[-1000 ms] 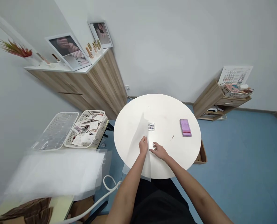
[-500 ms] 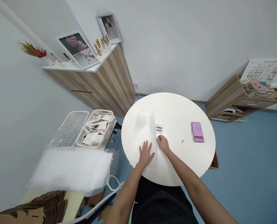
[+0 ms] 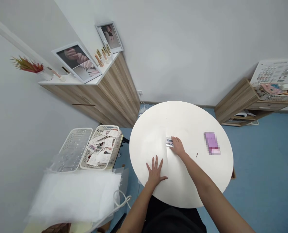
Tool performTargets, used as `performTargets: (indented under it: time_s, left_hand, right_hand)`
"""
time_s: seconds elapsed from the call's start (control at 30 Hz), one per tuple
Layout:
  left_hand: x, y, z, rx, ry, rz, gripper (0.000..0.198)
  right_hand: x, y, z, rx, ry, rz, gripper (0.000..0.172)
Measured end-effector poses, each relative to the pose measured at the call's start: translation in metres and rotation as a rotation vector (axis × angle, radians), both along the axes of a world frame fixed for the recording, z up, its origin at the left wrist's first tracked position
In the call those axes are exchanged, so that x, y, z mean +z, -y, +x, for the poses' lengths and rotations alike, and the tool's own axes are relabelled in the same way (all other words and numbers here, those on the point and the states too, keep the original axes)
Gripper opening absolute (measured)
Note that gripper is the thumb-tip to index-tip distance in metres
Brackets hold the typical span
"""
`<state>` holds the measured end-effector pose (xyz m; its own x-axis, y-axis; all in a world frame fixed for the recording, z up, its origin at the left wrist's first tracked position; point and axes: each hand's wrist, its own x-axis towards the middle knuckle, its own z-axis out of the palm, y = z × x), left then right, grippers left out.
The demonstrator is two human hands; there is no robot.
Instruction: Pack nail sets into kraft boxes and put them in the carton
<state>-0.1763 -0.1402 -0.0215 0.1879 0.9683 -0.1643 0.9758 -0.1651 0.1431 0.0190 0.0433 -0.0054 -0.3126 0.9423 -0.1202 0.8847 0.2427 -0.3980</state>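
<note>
A thin translucent sheet [image 3: 150, 139] lies on the left half of the round white table [image 3: 194, 119]. My left hand [image 3: 155, 174] rests flat near the sheet's lower part, fingers spread and holding nothing. Right of the sheet's edge sits a small clear case [image 3: 169, 141] with two rows of small dark round pieces. My right hand [image 3: 178, 146] is at the case's right side, its fingers closed on that edge and hiding part of it.
A purple pixelated packet [image 3: 211, 142] lies at the table's right. To the left stand a white basket [image 3: 118, 139] of paper packets, a clear-lined basket [image 3: 71, 145] and a stack of white translucent sheets [image 3: 78, 194]. A wooden cabinet [image 3: 117, 90] stands behind.
My right hand has moved from the sheet's edge up to the small case and taken hold of it. My left hand has spread its fingers wider and shifted toward me.
</note>
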Motion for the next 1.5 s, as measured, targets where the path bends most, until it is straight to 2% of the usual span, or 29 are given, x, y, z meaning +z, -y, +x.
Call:
performTargets:
  time_s: [0.17, 0.3, 0.5, 0.67, 0.8, 0.97, 1.07, 1.13, 1.23, 1.33, 1.5]
  left_hand:
    - [-0.001, -0.005, 0.008, -0.042, -0.004, 0.034, 0.109]
    - [-0.005, -0.015, 0.036, -0.105, 0.007, 0.037, 0.109]
    - [-0.009, -0.021, 0.089, -0.107, 0.077, 0.002, 0.114]
    - [-0.001, -0.022, 0.107, -0.057, 0.138, -0.023, 0.111]
    - [0.013, -0.014, 0.089, -0.081, 0.221, -0.021, 0.094]
    - [0.033, 0.017, 0.032, -0.171, 0.296, -0.017, 0.047]
    - [0.044, 0.034, 0.001, -0.212, 0.276, -0.034, 0.043]
    - [0.050, 0.038, -0.010, -0.253, 0.243, -0.045, 0.045]
    - [0.055, 0.037, -0.014, -0.291, 0.194, -0.040, 0.047]
    - [0.056, 0.030, -0.009, -0.312, 0.152, -0.011, 0.040]
    - [0.052, 0.013, -0.003, -0.335, 0.113, 0.047, 0.032]
  right_hand:
    - [0.009, 0.004, 0.016, -0.126, -0.034, 0.083, 0.068]
    - [0.023, 0.008, 0.035, -0.194, -0.155, 0.169, 0.066]
    - [0.049, 0.024, 0.042, -0.159, -0.273, 0.231, 0.068]
    - [0.056, 0.048, 0.035, -0.087, -0.241, 0.174, 0.070]
    - [0.048, 0.067, 0.027, 0.021, -0.240, 0.115, 0.065]
    - [0.027, 0.090, 0.013, 0.111, -0.198, 0.051, 0.066]
    - [0.013, 0.101, 0.006, 0.118, -0.158, 0.017, 0.069]
    - [0.007, 0.107, 0.003, 0.094, -0.125, 0.003, 0.070]
    - [0.006, 0.116, 0.001, 0.027, -0.074, 0.016, 0.071]
    - [0.014, 0.132, 0.005, -0.021, -0.068, 0.066, 0.066]
    - [0.025, 0.179, 0.016, 0.060, -0.112, 0.095, 0.050]
